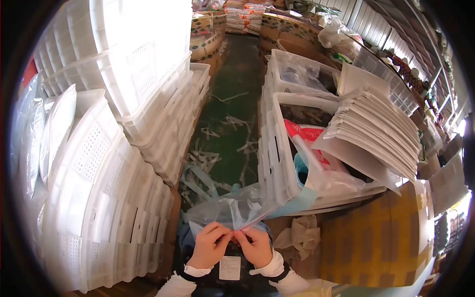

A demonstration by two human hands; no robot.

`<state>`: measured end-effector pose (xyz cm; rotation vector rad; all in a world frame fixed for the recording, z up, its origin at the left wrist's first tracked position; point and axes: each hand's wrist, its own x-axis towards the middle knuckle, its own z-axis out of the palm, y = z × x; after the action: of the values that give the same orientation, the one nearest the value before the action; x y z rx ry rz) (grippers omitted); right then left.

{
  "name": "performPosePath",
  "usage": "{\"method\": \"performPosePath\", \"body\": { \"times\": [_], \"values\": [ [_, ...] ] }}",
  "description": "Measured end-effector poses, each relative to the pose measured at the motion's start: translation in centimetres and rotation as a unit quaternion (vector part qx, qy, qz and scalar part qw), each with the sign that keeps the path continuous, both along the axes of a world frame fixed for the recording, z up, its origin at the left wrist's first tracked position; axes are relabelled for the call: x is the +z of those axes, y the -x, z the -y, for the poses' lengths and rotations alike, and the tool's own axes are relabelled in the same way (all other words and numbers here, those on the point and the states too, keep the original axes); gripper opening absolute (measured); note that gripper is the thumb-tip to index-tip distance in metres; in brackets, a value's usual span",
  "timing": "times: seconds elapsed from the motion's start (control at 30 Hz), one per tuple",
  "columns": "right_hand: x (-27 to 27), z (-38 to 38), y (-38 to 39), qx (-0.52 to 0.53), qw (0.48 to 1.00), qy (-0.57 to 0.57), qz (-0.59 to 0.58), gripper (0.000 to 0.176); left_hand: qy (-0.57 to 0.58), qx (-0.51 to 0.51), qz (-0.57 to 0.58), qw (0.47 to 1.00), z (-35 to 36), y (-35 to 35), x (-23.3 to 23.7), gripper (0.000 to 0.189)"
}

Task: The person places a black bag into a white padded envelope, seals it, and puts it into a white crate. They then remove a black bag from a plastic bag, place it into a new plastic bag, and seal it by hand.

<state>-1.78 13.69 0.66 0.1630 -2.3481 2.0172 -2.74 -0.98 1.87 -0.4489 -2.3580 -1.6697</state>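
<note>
My left hand point(210, 245) and my right hand point(254, 244) meet at the lower middle, thumbs and fingertips pinched close together. Between them they grip the near edge of a clear plastic bag point(222, 207), which spreads away from me over my lap. A reddish line runs along the bag's edge by my right hand. Whatever is inside the bag, if anything, I cannot make out. Just below my hands a white label point(230, 268) lies on a dark surface.
White plastic crates point(99, 198) are stacked high on the left. On the right, another crate point(277, 168) holds a red-and-white bag point(316, 143) and a stack of white sheets point(376, 128). A taped carton point(376, 242) stands nearby. Strip scraps point(205, 161) litter the green floor.
</note>
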Motion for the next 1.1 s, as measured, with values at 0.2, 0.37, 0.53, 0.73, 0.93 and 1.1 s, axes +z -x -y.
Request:
{"method": "performPosePath", "body": {
  "times": [0.2,0.37,0.53,0.73,0.93,1.1],
  "values": [
    [-0.1,0.0,0.0,-0.005,0.998,-0.032,-0.051,0.012,-0.023,0.003,0.008,1.0,0.3,0.1,-1.1,0.006],
    [-0.4,0.0,-0.2,-0.013,0.997,-0.038,-0.063,0.01,0.022,0.012,-0.013,1.0,0.1,-0.1,-0.9,0.008],
    [-0.8,0.1,-0.2,-0.017,0.995,-0.051,-0.083,0.01,0.037,0.015,-0.033,0.999,0.1,-0.2,-1.0,0.008],
    [-0.7,0.1,-0.4,-0.013,0.994,-0.064,-0.09,0.01,0.046,0.011,-0.047,0.998,0.3,-0.4,-1.1,0.007],
    [-0.5,0.3,-0.8,-0.018,0.992,-0.073,-0.105,0.011,0.035,0.015,-0.063,0.997,0.2,-0.8,-1.3,0.008],
    [-0.7,0.5,-1.3,-0.016,0.99,-0.064,-0.126,0.012,0.01,0.026,-0.045,0.999,0.2,-1.5,-0.6,0.007]
  ]
}}
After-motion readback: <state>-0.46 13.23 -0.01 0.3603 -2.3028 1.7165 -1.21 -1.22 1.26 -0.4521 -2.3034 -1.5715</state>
